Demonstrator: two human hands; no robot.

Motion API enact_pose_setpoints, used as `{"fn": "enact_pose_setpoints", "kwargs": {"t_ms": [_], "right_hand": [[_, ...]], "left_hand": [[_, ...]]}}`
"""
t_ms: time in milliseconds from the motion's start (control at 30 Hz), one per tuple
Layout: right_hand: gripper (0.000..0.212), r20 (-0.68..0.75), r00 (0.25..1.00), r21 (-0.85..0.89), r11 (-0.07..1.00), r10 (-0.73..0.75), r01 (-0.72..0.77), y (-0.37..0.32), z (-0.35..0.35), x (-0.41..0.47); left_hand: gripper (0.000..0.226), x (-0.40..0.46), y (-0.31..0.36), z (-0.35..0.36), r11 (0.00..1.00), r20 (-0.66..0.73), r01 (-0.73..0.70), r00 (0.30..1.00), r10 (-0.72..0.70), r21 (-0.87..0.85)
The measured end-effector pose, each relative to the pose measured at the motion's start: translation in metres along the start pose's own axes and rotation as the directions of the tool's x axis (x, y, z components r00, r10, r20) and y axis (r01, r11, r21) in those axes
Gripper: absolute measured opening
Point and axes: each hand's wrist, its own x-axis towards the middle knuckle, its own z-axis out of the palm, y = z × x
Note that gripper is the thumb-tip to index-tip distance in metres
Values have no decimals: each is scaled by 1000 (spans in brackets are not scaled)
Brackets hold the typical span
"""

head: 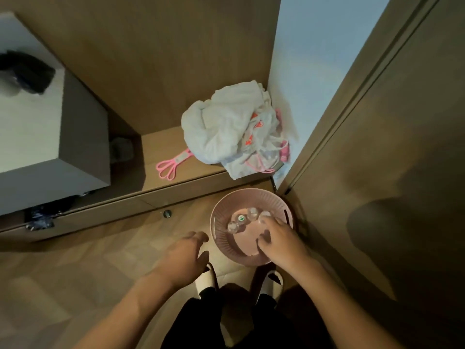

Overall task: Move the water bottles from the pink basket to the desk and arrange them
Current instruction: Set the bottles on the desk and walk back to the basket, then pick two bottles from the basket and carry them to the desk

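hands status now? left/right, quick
Left hand: open, holding nothing, beside the basket.
Right hand: inside the basket, at the bottles; grip cannot be told.

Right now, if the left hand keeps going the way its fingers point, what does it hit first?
Probably the near-left rim of the pink basket. The left hand is open, fingers aimed up and right toward it, with nothing visible between them. Depth is unclear, so it may pass above the rim.
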Motion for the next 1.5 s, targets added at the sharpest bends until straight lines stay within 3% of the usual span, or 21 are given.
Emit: {"fn": "enact_pose_setpoints", "kwargs": {"t_ms": [200,333,500,667,767,867,1000,1133,1233,1300,1400,1500], "right_hand": [[40,8,999,-37,998,47,-46,30,36,34],[48,-42,993,-36,993,111,-112,84,99,90],[48,-16,976,39,976,217,-216,167,204,186],[47,-42,992,-236,964,115,-122,248,292,278],[32,76,973,-337,923,220,-183,282,323,324],[38,103,970,-467,872,221,-149,312,348,353],[19,3,973,-393,895,229,-209,326,368,360],[38,-6,965,-390,888,263,-245,319,371,348],[34,6,965,-236,938,262,-253,312,362,321],[30,30,964,-221,942,265,-252,295,341,298],[41,121,960,-278,937,253,-212,261,291,255],[31,156,958,-136,966,239,-219,211,222,208]], "left_hand": [[33,47,-14,23,996,-23,-37,999,35,-77],[39,135,-27,98,991,78,-135,988,136,-26],[50,257,-63,222,994,121,-81,990,71,75],[63,342,-106,336,943,111,-102,991,70,317],[60,380,-125,378,881,80,-147,989,125,450],[53,407,-136,399,819,115,-127,991,75,559],[51,419,-142,416,796,159,-91,987,-7,598],[67,417,-143,418,772,184,-161,981,58,615],[57,409,-143,403,847,215,-149,976,42,511],[49,390,-138,380,918,208,-100,978,19,385],[46,347,-123,320,959,143,-81,989,43,272],[47,290,-97,242,973,96,-99,992,80,210]]}}
